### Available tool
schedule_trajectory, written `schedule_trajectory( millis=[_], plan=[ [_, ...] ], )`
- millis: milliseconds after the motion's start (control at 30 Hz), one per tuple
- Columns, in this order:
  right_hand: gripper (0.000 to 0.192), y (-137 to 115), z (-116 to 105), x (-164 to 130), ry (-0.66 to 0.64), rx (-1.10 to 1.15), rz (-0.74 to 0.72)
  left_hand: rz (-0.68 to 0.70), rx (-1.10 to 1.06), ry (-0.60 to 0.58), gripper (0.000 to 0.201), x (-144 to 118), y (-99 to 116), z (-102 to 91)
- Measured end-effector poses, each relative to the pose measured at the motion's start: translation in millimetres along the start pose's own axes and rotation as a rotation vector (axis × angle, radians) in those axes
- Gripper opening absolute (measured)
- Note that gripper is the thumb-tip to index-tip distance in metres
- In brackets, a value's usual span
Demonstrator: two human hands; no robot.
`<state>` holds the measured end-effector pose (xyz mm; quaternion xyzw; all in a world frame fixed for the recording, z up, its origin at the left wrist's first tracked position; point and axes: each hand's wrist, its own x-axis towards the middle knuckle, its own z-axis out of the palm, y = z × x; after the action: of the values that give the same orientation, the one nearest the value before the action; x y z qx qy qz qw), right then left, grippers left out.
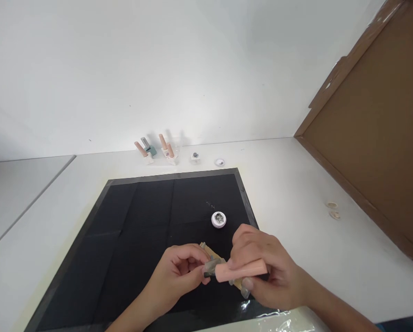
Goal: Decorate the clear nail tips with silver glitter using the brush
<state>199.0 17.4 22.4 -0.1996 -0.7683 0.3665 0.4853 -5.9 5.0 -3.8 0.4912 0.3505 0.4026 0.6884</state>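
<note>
The left hand [180,269] curled over the matte black mat [130,221], fingertips pinching the dark tip of a smooth, pale-pink cylindrical applicator [241,270] low over the mat's near edge. The right hand [265,269] clasped its pink barrel, with a thin tan stick [211,252] angled behind. Just beyond sat a small round white dish [218,219] of glittery bits. Pink-handled bottles [156,150] stood along the white wall; brown cardboard [375,138] leaned at right.

The mat [140,221] looks like matt black cloth with faint creases, lying on a smooth white table [296,193]. The pink cap [241,270] appears to be smooth, satin plastic. The board [382,152] at the side is plain brown cardboard, matt.
</note>
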Motion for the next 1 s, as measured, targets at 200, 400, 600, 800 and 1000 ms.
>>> schedule_trajectory(
  millis=[200, 400, 600, 800, 1000],
  plan=[
    [0.021, -0.8, -0.1, 1.9, 0.079, -0.006, 0.016, 0.046, 0.075, -0.014, 0.012, -0.5, 2.3, 0.4],
    [0.024, -1.1, -1.5, 3.3, 0.071, -0.053, 0.011, 0.099, 0.148, -0.011, 0.010, 0.0, 1.9, 0.5],
    [0.022, 0.0, -2.9, 2.2, -0.008, -0.032, 0.003, 0.128, 0.241, -0.024, 0.010, 0.7, 2.8, 0.6],
    [0.017, 0.7, -3.6, 1.0, 0.036, 0.012, 0.041, 0.163, 0.291, -0.016, 0.011, -1.3, 4.3, 1.7],
    [0.013, -0.6, -3.9, 0.5, 0.068, 0.072, 0.133, 0.215, 0.372, -0.011, 0.016, -0.2, 6.4, 3.2]
  ],
)
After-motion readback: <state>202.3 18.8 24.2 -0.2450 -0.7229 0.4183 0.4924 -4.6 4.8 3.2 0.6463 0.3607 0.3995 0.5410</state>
